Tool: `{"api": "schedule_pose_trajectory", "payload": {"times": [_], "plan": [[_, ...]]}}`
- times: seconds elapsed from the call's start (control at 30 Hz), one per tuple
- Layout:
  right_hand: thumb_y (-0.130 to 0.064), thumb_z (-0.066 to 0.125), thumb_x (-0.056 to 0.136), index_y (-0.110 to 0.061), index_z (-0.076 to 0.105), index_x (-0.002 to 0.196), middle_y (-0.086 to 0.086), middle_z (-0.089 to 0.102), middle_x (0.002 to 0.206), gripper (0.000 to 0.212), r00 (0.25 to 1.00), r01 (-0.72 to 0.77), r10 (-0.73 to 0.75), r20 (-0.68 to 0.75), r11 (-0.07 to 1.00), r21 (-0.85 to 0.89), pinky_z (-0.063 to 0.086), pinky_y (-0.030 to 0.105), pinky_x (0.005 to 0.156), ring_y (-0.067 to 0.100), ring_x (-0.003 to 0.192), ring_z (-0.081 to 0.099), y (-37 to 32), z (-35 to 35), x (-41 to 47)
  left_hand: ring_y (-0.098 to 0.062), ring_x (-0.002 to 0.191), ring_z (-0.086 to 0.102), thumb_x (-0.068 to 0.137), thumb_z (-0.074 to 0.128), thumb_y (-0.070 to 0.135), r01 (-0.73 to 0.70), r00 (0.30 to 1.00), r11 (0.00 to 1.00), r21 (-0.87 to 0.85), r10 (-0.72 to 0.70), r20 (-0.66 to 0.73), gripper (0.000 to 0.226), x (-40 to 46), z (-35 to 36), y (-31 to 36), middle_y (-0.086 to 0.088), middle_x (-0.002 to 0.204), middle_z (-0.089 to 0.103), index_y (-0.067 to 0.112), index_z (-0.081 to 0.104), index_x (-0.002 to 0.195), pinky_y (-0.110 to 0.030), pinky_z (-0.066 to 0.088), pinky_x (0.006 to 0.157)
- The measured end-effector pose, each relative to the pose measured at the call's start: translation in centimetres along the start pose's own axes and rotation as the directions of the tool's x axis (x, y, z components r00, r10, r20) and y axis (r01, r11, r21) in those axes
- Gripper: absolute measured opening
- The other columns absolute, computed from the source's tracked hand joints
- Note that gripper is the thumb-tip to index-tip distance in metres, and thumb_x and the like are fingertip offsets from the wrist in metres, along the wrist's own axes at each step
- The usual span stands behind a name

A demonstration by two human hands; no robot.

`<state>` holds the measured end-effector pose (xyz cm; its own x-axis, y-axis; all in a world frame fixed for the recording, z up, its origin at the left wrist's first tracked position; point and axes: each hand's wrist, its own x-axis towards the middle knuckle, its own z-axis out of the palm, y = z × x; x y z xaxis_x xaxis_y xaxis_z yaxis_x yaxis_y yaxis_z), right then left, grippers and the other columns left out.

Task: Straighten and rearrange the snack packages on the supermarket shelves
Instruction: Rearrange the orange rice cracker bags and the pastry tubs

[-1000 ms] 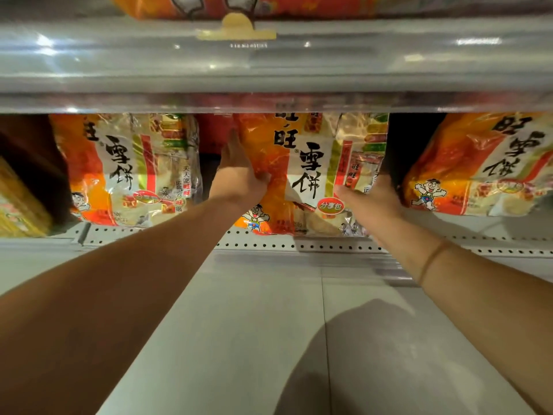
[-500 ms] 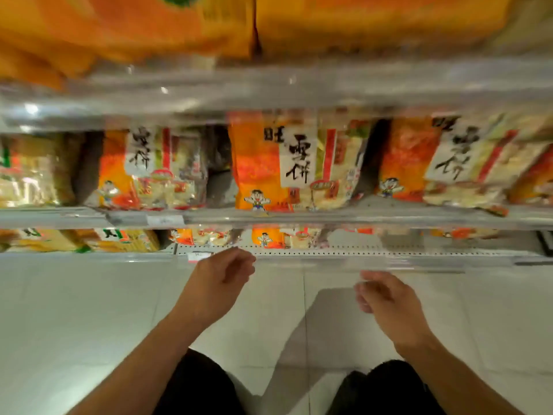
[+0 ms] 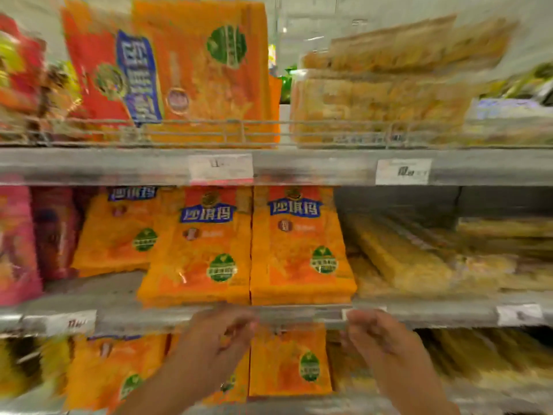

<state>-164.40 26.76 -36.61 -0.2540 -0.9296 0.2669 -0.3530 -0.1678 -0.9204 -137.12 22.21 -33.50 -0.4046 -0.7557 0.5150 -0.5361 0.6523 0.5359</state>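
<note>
Three metal shelves (image 3: 299,166) run across the blurred view, one above another. At 12 o'clock on the top shelf, tall orange packages (image 3: 206,73) stand upright behind a wire rail (image 3: 239,127), with a red and blue pack (image 3: 113,73) leaning against them at 10 o'clock. At 2 o'clock lie stacked clear packs of pale biscuits (image 3: 383,97).

On the middle shelf, two orange snack packages (image 3: 299,247) stand side by side at the centre, touching, and a third (image 3: 116,235) sits further back at 9 o'clock. Red and pink bags (image 3: 18,244) stand at the far 9 o'clock edge. Pale long packs (image 3: 434,259) lie flat at 3 o'clock.

On the lowest shelf more orange packages (image 3: 290,360) stand at 6 o'clock, partly behind the hands.

The left hand (image 3: 215,339) is at 6 o'clock, just below the middle shelf's front edge, its fingers loosely curled and holding nothing. The right hand (image 3: 380,336) is at 5 o'clock, fingers likewise loosely bent near the shelf edge; blur hides whether they touch it.

White price tags (image 3: 402,171) sit on the shelf edges.
</note>
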Motion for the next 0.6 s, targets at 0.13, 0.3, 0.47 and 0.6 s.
{"api": "schedule_pose_trajectory", "payload": {"times": [0.13, 0.3, 0.47, 0.6], "plan": [[-0.012, 0.064, 0.091, -0.036, 0.070, 0.090, -0.002, 0.073, 0.081, 0.024, 0.974, 0.223, -0.224, 0.034, 0.974, 0.034, 0.054, 0.021, 0.065, 0.008, 0.073, 0.068, -8.3, -1.2, 3.4, 0.005, 0.074, 0.061, 0.093, 0.054, 0.037, -0.181, 0.980, 0.973, 0.140, 0.191, -0.060, 0.021, 5.3, -5.1, 3.5, 0.025, 0.078, 0.065, 0.027, 0.072, 0.095, -0.011, 0.045, 0.062], [-0.025, 0.064, 0.087, -0.034, 0.069, 0.093, -0.009, 0.074, 0.086, 0.012, 0.912, 0.409, -0.407, 0.043, 0.912, -0.038, 0.055, 0.030, 0.073, 0.009, 0.081, 0.069, -15.7, -2.2, 6.5, -0.019, 0.091, 0.062, 0.091, 0.051, 0.024, -0.365, 0.783, 0.757, 0.542, 0.565, -0.261, 0.029, 11.2, -11.6, 6.8, -0.001, 0.101, 0.069, 0.013, 0.069, 0.111, -0.035, 0.051, 0.079], [-0.023, 0.065, 0.091, -0.036, 0.067, 0.093, -0.020, 0.069, 0.087, 0.014, 0.812, 0.580, -0.582, 0.037, 0.800, -0.151, 0.048, 0.009, 0.070, -0.003, 0.083, 0.063, -22.9, -0.8, 10.2, -0.041, 0.117, 0.055, 0.087, 0.066, 0.034, -0.114, 0.872, 0.616, 0.779, 0.438, -0.218, 0.053, 16.5, -15.9, 6.2, -0.017, 0.130, 0.057, 0.010, 0.056, 0.133, -0.056, 0.046, 0.093], [-0.022, 0.065, 0.090, -0.030, 0.066, 0.100, -0.018, 0.066, 0.091, 0.013, 0.781, 0.614, -0.623, 0.048, 0.752, -0.240, 0.044, 0.004, 0.070, -0.007, 0.081, 0.059, -26.6, 1.7, 13.1, -0.036, 0.119, 0.052, 0.082, 0.045, 0.070, 0.057, 0.945, 0.629, 0.775, 0.217, -0.245, 0.076, 17.3, -17.7, 2.6, -0.011, 0.134, 0.053, 0.015, 0.052, 0.135, -0.053, 0.044, 0.095]]}}
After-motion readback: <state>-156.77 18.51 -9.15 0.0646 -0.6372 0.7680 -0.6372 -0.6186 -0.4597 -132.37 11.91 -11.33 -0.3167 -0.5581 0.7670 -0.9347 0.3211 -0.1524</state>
